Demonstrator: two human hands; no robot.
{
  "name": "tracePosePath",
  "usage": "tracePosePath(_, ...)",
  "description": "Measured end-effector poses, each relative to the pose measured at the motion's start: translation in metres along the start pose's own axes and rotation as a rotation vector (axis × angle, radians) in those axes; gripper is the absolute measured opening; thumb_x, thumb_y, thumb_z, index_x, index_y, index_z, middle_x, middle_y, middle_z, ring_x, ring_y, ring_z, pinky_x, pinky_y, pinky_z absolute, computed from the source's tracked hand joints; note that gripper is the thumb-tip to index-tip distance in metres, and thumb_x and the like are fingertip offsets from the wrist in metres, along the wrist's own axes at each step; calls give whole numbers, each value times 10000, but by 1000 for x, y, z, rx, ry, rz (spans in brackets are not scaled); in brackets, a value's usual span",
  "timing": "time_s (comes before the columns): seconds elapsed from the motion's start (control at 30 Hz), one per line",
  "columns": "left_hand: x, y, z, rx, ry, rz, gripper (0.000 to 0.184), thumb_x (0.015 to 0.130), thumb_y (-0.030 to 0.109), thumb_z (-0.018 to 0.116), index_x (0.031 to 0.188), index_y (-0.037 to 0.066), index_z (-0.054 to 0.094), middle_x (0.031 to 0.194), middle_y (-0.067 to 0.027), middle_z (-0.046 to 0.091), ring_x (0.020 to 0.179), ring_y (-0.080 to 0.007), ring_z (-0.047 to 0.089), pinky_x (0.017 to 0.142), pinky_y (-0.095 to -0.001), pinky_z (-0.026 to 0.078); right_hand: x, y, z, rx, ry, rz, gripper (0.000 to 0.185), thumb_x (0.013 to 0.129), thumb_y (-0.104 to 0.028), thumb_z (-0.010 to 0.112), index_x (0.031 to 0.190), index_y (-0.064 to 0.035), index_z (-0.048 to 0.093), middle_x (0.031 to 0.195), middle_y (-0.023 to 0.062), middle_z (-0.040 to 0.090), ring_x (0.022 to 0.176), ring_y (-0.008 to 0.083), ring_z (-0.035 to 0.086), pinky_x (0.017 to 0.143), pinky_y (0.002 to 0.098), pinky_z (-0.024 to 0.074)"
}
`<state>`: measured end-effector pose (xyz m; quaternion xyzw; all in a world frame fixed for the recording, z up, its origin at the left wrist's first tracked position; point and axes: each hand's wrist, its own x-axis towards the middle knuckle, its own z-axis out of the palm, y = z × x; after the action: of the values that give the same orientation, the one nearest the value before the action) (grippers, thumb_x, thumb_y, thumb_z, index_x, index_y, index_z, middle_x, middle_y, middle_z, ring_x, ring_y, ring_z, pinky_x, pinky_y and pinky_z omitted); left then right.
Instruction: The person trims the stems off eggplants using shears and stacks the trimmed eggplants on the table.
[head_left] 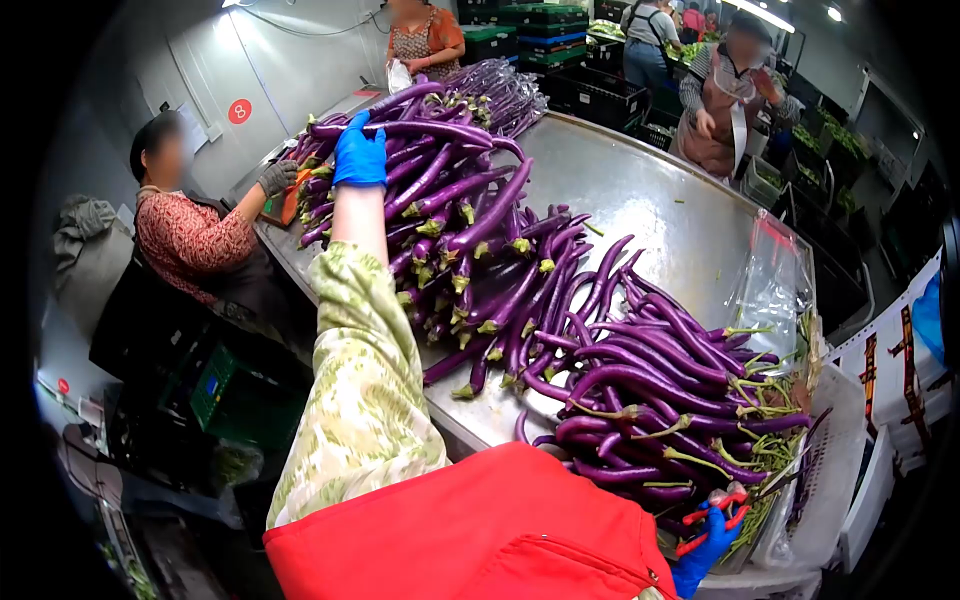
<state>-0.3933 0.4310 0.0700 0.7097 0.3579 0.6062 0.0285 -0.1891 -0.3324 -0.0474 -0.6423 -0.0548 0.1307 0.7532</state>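
Observation:
My left hand [360,157], in a blue glove, reaches far out over a large pile of eggplants [480,265]. Its fingers are closed around a long purple eggplant [435,130] lying on top of that pile. Low at the right, my right hand [712,540], also blue-gloved, grips red-handled scissors [735,505] whose blades point up and right. Beside them lies a second heap of eggplants [650,385], with long green stems toward the right. Cut green stems [775,455] are scattered along that edge.
Both heaps lie on a metal table [640,180]. Clear plastic bags [775,265] and a white perforated crate [830,460] are at its right end. A person [200,230] with a gloved hand stands at the left; others [425,40] [730,100] work beyond. Bagged eggplants [500,90] lie at the back.

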Motion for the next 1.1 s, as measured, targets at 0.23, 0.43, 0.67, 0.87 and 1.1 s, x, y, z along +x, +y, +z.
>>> tracePosePath(0.23,-30,68,-90,-223,-573,-72,385,800,160,700,1083,-50,547,966,-139,652,810,-209,656,739,-315,530,8,13,-42,29,51,-99,591,783,-58,554,1337,5,357,1075,86,510,887,156,529,687,255,481)
tracePosePath(0.43,-60,139,-100,853,-579,11,386,848,444,561,784,82,680,707,-129,658,593,-295,622,535,-409,469,14,22,-56,42,77,-71,620,804,-33,507,1383,16,290,1261,110,455,1019,180,507,879,303,422)
tracePosePath(0.67,-111,210,-21,736,-636,740,848,597,271,771,1358,248,398,1432,-140,291,1356,-338,203,1065,-549,202,20,32,-66,-1,102,-55,593,804,-59,540,1355,19,335,1122,101,500,939,174,528,833,311,453)
tracePosePath(0.87,-65,155,20,1165,-879,138,899,616,341,784,1381,349,312,1481,-148,169,1355,-409,163,952,-714,223,12,22,-41,-33,169,-65,596,802,-58,554,1352,19,335,1127,95,496,961,171,532,852,302,443)
tracePosePath(1.1,-12,93,16,1227,-851,-209,1022,651,285,767,1433,384,115,1509,-162,55,1381,-404,78,960,-714,221,11,26,-27,-69,186,-10,622,820,-67,546,1385,9,298,1229,102,461,1023,196,510,919,342,411)
